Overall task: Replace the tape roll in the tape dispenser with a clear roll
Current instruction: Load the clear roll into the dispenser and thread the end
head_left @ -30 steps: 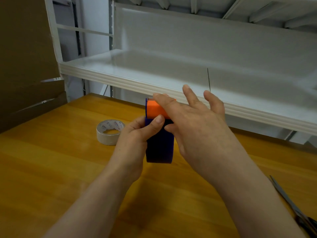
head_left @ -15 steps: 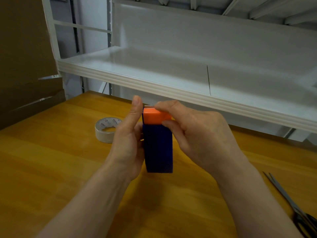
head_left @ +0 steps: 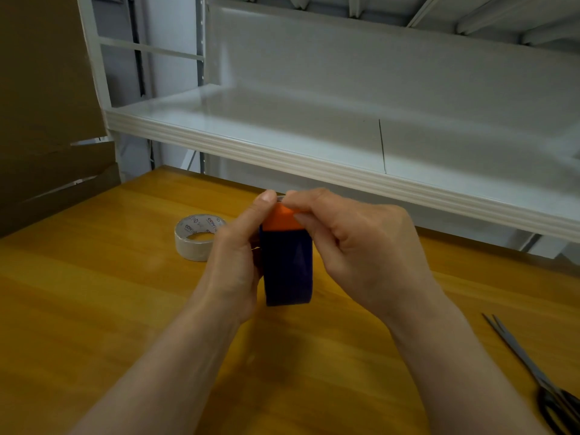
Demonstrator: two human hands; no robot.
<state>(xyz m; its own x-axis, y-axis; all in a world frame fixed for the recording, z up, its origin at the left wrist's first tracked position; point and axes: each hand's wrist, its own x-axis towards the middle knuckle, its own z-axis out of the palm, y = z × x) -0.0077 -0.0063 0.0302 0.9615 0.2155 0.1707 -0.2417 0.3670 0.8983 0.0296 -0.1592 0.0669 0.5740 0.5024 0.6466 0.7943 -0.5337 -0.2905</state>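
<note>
Brown cardboard [head_left: 40,120] stands left of the glossy wooden worktop [head_left: 94,309], where a whitish tape roll [head_left: 197,237] lies beside the left hand [head_left: 235,262], which clasps the upright blue tape dispenser [head_left: 287,268] while the right hand [head_left: 361,246] pinches its orange top, below a white metal shelf [head_left: 314,164], with scissors [head_left: 533,372] far right.

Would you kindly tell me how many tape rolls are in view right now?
1: a whitish roll lies flat on the wooden table, beside the left hand. The blue dispenser, gripped by that and the right hand, may hide another inside.
</note>
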